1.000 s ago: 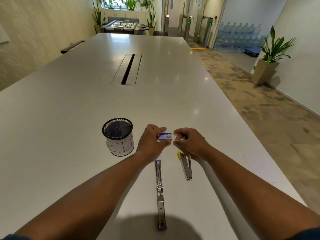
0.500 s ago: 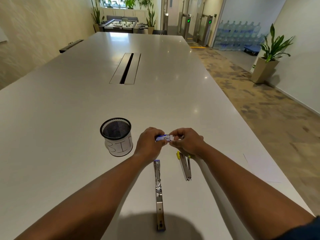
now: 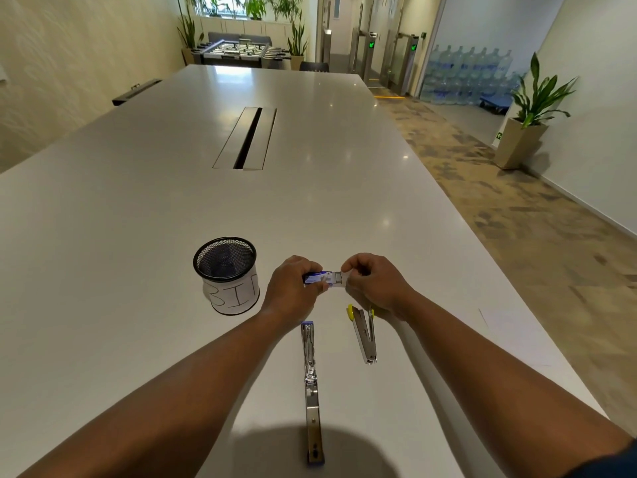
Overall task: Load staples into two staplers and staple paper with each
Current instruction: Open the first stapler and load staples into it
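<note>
Your left hand (image 3: 293, 288) grips the blue sleeve of the staple box (image 3: 319, 279), thumb curled over it, while your right hand (image 3: 374, 284) pinches the white inner tray (image 3: 339, 279) that sticks out toward the right. The box's long axis runs left to right between your hands, above the table (image 3: 138, 236). Both staplers lie nearer you than the box, long axes pointing away from you: the blue stapler (image 3: 312, 384), opened flat, sits below your left hand; the yellow stapler (image 3: 363, 334), partly open, is just below your right. The mesh cup (image 3: 225, 274) marked BIN stands left of your hands; I cannot tell what is inside.
</note>
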`<action>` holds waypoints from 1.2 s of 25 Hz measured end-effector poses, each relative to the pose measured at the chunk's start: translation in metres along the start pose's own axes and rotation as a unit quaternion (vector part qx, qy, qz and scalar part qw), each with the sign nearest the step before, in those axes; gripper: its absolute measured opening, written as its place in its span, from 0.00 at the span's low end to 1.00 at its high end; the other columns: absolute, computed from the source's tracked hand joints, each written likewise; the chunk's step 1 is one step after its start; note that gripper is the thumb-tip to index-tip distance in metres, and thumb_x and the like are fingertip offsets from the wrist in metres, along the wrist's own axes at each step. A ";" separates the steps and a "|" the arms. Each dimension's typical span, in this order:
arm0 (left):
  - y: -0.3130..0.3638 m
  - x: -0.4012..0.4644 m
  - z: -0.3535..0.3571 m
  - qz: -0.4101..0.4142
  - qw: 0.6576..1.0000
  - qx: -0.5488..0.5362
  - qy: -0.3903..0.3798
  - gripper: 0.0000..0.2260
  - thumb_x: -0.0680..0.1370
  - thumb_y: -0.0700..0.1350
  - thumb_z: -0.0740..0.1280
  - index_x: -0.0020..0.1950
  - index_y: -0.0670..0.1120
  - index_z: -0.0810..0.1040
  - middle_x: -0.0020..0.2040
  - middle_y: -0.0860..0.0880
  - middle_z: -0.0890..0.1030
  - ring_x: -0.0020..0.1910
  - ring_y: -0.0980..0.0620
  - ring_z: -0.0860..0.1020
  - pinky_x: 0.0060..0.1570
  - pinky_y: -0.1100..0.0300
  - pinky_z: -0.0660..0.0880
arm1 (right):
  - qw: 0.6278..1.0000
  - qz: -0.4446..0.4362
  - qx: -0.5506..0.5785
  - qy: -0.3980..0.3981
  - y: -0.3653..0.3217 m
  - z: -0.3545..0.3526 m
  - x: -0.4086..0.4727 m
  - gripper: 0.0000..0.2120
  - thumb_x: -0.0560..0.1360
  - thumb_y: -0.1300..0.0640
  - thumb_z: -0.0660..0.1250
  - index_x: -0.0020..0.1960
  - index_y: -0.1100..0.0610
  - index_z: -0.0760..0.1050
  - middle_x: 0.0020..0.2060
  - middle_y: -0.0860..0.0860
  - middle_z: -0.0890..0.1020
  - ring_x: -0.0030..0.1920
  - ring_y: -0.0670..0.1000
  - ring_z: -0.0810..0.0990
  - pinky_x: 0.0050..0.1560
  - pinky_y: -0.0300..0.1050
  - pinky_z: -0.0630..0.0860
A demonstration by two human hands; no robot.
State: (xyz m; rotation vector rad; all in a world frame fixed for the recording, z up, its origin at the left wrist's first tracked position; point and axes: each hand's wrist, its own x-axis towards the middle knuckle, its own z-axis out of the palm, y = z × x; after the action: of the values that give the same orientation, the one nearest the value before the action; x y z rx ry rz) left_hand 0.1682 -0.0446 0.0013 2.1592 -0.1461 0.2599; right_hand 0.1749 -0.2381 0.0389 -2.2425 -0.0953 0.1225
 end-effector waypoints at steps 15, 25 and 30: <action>0.000 0.000 0.000 0.001 1.000 -0.003 -0.002 0.14 0.72 0.43 0.78 0.57 0.46 0.84 0.50 0.52 0.80 0.47 0.55 0.79 0.50 0.61 0.78 | 0.971 -0.105 -0.211 -0.027 -0.023 -0.005 0.013 0.05 0.74 0.55 0.74 0.48 0.53 0.87 0.42 0.50 0.86 0.42 0.53 0.82 0.43 0.52 0.80; 0.001 0.000 0.000 0.004 1.000 0.001 -0.006 0.13 0.73 0.43 0.77 0.57 0.45 0.84 0.50 0.51 0.81 0.47 0.53 0.79 0.50 0.58 0.78 | 0.930 -0.114 -0.339 -0.086 -0.041 -0.010 0.023 0.06 0.72 0.53 0.74 0.48 0.51 0.86 0.41 0.50 0.85 0.41 0.53 0.82 0.43 0.50 0.81; 0.000 0.001 0.001 0.003 1.000 0.007 -0.005 0.13 0.73 0.44 0.77 0.57 0.46 0.84 0.50 0.53 0.80 0.47 0.55 0.78 0.49 0.59 0.78 | 0.916 -0.135 -0.366 -0.092 -0.044 -0.008 0.022 0.08 0.70 0.51 0.74 0.46 0.54 0.84 0.39 0.51 0.83 0.40 0.54 0.81 0.41 0.51 0.80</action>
State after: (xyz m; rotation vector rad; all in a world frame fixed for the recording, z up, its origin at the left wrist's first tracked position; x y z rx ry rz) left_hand 0.1699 -0.0452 0.0008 2.1755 -0.1566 0.2533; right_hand 0.1963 -0.2146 0.0775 -2.9281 -0.6447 0.1683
